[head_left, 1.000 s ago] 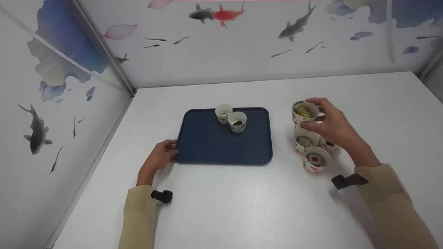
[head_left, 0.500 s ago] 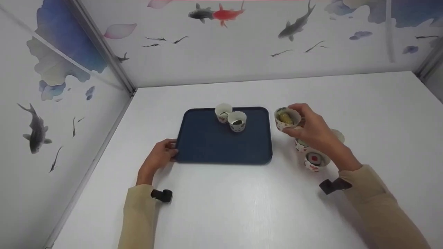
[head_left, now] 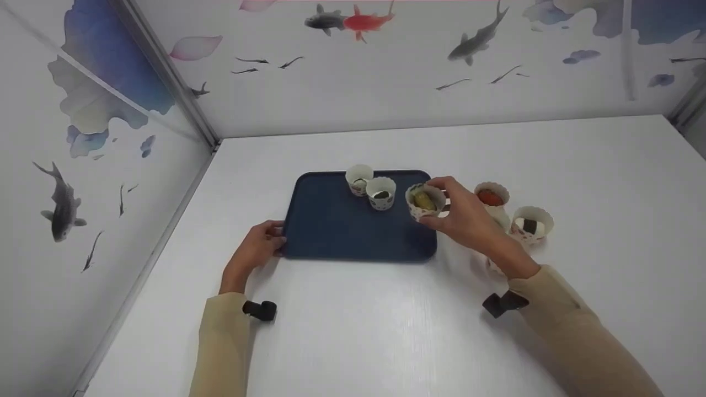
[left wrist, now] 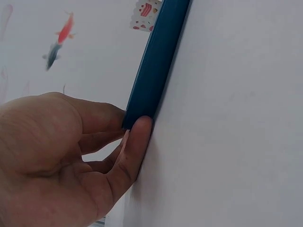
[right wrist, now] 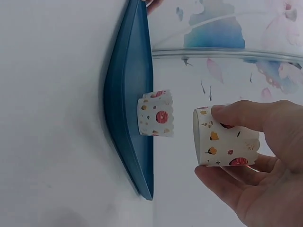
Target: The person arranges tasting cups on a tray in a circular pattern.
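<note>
My right hand (head_left: 469, 218) pinches a patterned paper baking cup (head_left: 423, 203) by its sides, with a yellow-topped piece of food inside. This cup hangs above the right part of a dark blue tray (head_left: 342, 237); the right wrist view shows its printed wall and a gap between it and the tray. At the tray's left edge my left hand (head_left: 251, 251) grips the rim, its thumb and fingers on either side in the left wrist view. Two similar baking cups, a rear one (head_left: 359, 180) and a nearer one (head_left: 380, 194), stand upright on the tray, each with food inside.
Right of the tray several more cups stand close together on the white table (head_left: 353, 325). One cup (head_left: 492, 196) holds something red, another (head_left: 532, 223) a white piece with a dark band. My right forearm partly hides others. Walls (head_left: 331, 99) border the back and left.
My right hand has lifted the cup with the yellow-topped food off the group at the right and carried it left over the tray. My left hand and the tray stay put.
</note>
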Tool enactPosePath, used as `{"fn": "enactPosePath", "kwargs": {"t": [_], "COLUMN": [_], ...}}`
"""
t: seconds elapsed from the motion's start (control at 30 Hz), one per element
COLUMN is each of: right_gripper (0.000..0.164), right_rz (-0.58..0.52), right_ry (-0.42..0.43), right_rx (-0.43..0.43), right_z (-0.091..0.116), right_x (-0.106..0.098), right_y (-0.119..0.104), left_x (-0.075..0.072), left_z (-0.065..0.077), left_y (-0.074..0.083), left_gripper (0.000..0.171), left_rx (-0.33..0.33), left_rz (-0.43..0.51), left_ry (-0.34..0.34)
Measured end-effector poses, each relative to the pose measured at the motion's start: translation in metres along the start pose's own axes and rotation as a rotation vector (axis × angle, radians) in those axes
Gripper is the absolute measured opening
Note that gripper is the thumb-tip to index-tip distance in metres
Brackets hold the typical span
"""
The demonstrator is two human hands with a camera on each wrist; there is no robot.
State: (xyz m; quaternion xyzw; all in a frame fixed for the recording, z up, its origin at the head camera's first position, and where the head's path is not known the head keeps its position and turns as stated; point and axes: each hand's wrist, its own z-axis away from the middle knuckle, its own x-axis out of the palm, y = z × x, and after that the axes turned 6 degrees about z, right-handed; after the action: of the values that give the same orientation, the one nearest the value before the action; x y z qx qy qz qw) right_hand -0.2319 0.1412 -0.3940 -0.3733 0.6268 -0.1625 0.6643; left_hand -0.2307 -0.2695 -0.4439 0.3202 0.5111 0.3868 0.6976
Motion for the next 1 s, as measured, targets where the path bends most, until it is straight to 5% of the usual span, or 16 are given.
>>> {"fn": "enactPosePath", "kwargs": {"t": [0.23,1.0], "right_gripper": [0.061,0.061], "right_rz": [0.002,-0.041], "right_ry": [0.032,-0.010], "right_rx": [-0.070,0.045], "right_z": [-0.004,-0.022], "right_x": [0.020,0.069], "right_y": [-0.010,-0.021], "left_x": [0.000,-0.001], "left_z": [-0.001,0.000], "left_y": [0.001,0.002], "left_gripper": [0.048,0.048], "left_rx": [0.008,0.002], "left_rz": [-0.010,0.020], "left_ry": [0.001,-0.014]}}
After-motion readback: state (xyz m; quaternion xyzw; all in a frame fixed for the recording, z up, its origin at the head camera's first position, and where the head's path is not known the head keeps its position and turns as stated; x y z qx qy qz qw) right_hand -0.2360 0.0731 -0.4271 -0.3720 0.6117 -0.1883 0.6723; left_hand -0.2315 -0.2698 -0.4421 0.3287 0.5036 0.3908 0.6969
